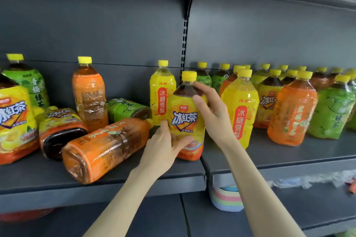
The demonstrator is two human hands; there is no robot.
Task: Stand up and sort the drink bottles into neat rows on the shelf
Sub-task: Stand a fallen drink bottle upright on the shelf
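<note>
Your right hand (210,107) grips the iced-tea bottle (185,119) at its shoulder; your left hand (163,140) cups its lower body. Keep it upright; set it on the shelf (269,157) right of your hands, label forward.

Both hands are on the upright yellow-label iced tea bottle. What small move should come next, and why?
Probably shift the iced tea bottle, held by left hand and right hand, rightward to stand by the matching bottle: that side's bottles stand upright, while the orange bottle at left lies toppled.
</note>
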